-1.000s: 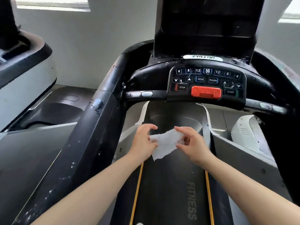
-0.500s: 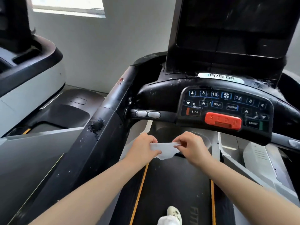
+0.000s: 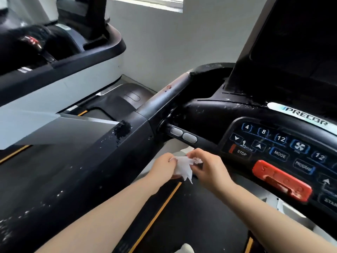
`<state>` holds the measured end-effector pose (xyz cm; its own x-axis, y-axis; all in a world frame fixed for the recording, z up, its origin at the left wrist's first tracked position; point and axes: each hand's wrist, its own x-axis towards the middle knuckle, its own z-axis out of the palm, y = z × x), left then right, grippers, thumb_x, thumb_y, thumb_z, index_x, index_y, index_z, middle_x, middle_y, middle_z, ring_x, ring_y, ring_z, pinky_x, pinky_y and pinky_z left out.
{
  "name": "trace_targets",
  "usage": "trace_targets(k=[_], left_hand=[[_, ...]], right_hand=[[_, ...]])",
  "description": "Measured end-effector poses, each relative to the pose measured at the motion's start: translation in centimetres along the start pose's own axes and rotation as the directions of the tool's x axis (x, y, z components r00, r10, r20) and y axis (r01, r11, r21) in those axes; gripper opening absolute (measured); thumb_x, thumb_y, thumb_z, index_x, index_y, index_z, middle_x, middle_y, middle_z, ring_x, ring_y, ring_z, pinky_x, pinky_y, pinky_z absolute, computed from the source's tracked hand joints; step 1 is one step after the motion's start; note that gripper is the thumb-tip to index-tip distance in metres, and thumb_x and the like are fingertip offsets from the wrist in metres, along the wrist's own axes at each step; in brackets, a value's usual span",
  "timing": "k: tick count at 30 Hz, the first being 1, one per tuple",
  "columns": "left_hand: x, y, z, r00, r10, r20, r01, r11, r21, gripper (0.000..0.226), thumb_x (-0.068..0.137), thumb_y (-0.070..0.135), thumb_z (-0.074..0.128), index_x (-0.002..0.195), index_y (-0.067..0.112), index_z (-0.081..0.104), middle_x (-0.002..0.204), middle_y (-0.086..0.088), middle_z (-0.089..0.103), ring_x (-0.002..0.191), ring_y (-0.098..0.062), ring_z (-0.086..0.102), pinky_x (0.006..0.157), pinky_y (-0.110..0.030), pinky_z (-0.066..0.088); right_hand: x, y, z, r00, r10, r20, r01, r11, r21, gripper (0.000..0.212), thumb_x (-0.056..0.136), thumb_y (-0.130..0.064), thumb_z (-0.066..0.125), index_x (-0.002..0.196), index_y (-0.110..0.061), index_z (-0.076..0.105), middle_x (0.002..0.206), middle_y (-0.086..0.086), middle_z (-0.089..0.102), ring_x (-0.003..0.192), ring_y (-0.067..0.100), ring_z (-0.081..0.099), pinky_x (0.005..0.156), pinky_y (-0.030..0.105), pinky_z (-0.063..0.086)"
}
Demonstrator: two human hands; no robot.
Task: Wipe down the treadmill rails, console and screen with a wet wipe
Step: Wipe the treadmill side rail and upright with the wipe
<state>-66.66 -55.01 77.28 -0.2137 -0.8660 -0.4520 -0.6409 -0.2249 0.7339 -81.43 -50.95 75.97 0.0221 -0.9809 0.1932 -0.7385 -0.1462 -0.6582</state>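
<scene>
Head view shows left hand (image 3: 165,168) and right hand (image 3: 209,168) pinching a limp, flimsy wet wipe (image 3: 183,167) by its edges; bunching it likely grips better.

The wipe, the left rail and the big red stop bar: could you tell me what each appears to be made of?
Wipe: thin white non-woven or paper sheet, limp and crumpled between both hands. Left rail: probably hard black plastic or a coated moulding, semi-matte, with a flaked, speckled patch where the finish has worn. Stop bar: red moulded plastic, slightly glossy, with raised letters.
</scene>
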Motion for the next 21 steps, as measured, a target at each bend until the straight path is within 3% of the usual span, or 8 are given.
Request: trace_targets(k=[3, 6, 9, 11, 13, 16, 19, 21], left_hand=[[-0.5, 0.0, 0.3, 0.986, -0.16, 0.035, 0.164, 0.939, -0.302, 0.033, 0.1, 0.012, 0.037, 0.128, -0.003, 0.048, 0.107, -0.008, 0.052, 0.095, -0.02, 0.052, 0.089, -0.033, 0.05], [-1.6, -0.7, 0.3, 0.978, -0.21, 0.011, 0.161, 0.714, -0.682, 0.033, 0.098, 0.004, 0.034, 0.126, -0.007, 0.047, 0.108, -0.012, 0.055, 0.094, -0.026, 0.057, 0.078, -0.032, 0.054], [-1.9, -1.3, -0.3, 0.971, -0.203, 0.129, 0.211, 0.457, -0.864, 0.034, 0.095, 0.005, 0.03, 0.114, -0.009, 0.054, 0.103, -0.02, 0.063, 0.084, -0.026, 0.065, 0.07, -0.03, 0.055], [-1.8, -1.2, -1.1, 0.969, -0.171, 0.18, 0.233, 0.374, -0.898, 0.039, 0.098, 0.017, 0.03, 0.115, -0.008, 0.054, 0.105, -0.022, 0.059, 0.082, -0.023, 0.062, 0.071, -0.031, 0.052], [-1.5, -1.6, -1.4, 0.974, -0.168, 0.152, 0.214, 0.463, -0.86, 0.037, 0.098, 0.025, 0.039, 0.111, -0.005, 0.058, 0.102, -0.018, 0.063, 0.084, -0.023, 0.062, 0.076, -0.031, 0.05], [-1.5, -2.4, -2.2, 0.996, -0.091, -0.026, 0.069, 0.886, -0.459, 0.024, 0.094, 0.016, 0.053, 0.114, 0.008, 0.063, 0.099, -0.006, 0.067, 0.085, -0.015, 0.062, 0.065, -0.017, 0.049], [-1.3, -3.4, -3.8, 0.999, -0.036, -0.019, 0.027, 0.929, -0.369, 0.025, 0.098, 0.015, 0.045, 0.113, 0.02, 0.065, 0.104, -0.003, 0.067, 0.086, -0.013, 0.059, 0.065, -0.019, 0.047], [-1.5, -3.6, -5.1, 0.999, 0.014, 0.046, 0.006, 0.912, -0.411, 0.026, 0.099, 0.016, 0.044, 0.111, 0.023, 0.066, 0.108, -0.006, 0.068, 0.101, -0.021, 0.062, 0.085, -0.033, 0.052]], right_hand=[[-0.2, -0.1, 1.0, 0.987, -0.16, -0.01, 0.158, 0.983, -0.089, 0.018, 0.074, -0.005, 0.072, 0.088, -0.015, 0.068, 0.078, -0.004, 0.069, 0.069, 0.017, 0.063, 0.06, 0.029, 0.05], [-0.9, -0.4, 2.1, 0.968, -0.249, 0.004, 0.248, 0.963, -0.103, 0.018, 0.068, -0.011, 0.074, 0.083, -0.019, 0.069, 0.072, -0.009, 0.066, 0.063, 0.01, 0.059, 0.057, 0.02, 0.045], [-1.6, -0.2, 3.3, 0.939, -0.334, 0.083, 0.34, 0.937, -0.074, 0.024, 0.068, -0.013, 0.07, 0.091, -0.018, 0.07, 0.086, -0.009, 0.07, 0.078, 0.008, 0.058, 0.066, 0.021, 0.049], [-1.6, 0.0, 3.9, 0.912, -0.385, 0.14, 0.397, 0.916, -0.063, 0.032, 0.068, -0.007, 0.07, 0.099, -0.015, 0.07, 0.102, -0.006, 0.071, 0.09, 0.013, 0.062, 0.077, 0.024, 0.051], [-1.4, -0.2, 4.1, 0.9, -0.412, 0.144, 0.423, 0.905, -0.053, 0.034, 0.07, -0.006, 0.066, 0.103, -0.013, 0.071, 0.108, -0.004, 0.07, 0.096, 0.013, 0.061, 0.083, 0.023, 0.05], [-0.5, -0.6, 4.1, 0.927, -0.374, 0.008, 0.374, 0.927, 0.018, 0.028, 0.075, -0.007, 0.062, 0.102, -0.013, 0.07, 0.107, -0.003, 0.069, 0.099, 0.008, 0.055, 0.084, 0.017, 0.044], [1.3, -1.6, 3.4, 0.986, -0.136, -0.095, 0.146, 0.984, 0.106, 0.026, 0.085, -0.014, 0.062, 0.112, -0.016, 0.064, 0.116, -0.012, 0.057, 0.108, 0.002, 0.05, 0.089, 0.02, 0.043], [2.8, -2.2, 3.1, 0.999, 0.026, 0.024, -0.029, 0.986, 0.167, 0.038, 0.087, -0.021, 0.066, 0.124, -0.019, 0.057, 0.121, -0.015, 0.052, 0.112, 0.001, 0.045, 0.098, 0.022, 0.037]])
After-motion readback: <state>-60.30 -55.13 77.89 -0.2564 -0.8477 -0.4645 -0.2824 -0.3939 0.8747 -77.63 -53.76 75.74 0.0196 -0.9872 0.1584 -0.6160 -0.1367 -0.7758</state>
